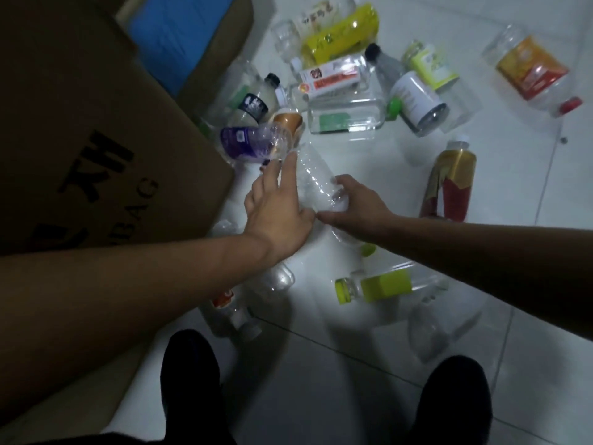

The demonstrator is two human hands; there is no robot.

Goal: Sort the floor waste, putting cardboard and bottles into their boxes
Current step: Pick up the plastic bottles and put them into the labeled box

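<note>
Several plastic bottles lie scattered on the white tiled floor. In the middle lies a clear ribbed bottle (pixel 316 181). My right hand (pixel 356 208) grips its near end, fingers curled over it. My left hand (pixel 277 205) reaches in with straight fingers, its index finger lying along the bottle's left side. Just beyond my left fingertips lies a purple-labelled bottle (pixel 247 143). A large brown cardboard box (pixel 96 149) with black print stands at the left, beside my left forearm.
A red and gold bottle (pixel 451 183) lies right of my hands. A green-labelled bottle (pixel 375 286) and clear bottles (pixel 279 279) lie under my arms. More bottles, among them a square clear one (pixel 345 115), crowd the far floor. My dark shoes (pixel 454 403) stand at the bottom edge.
</note>
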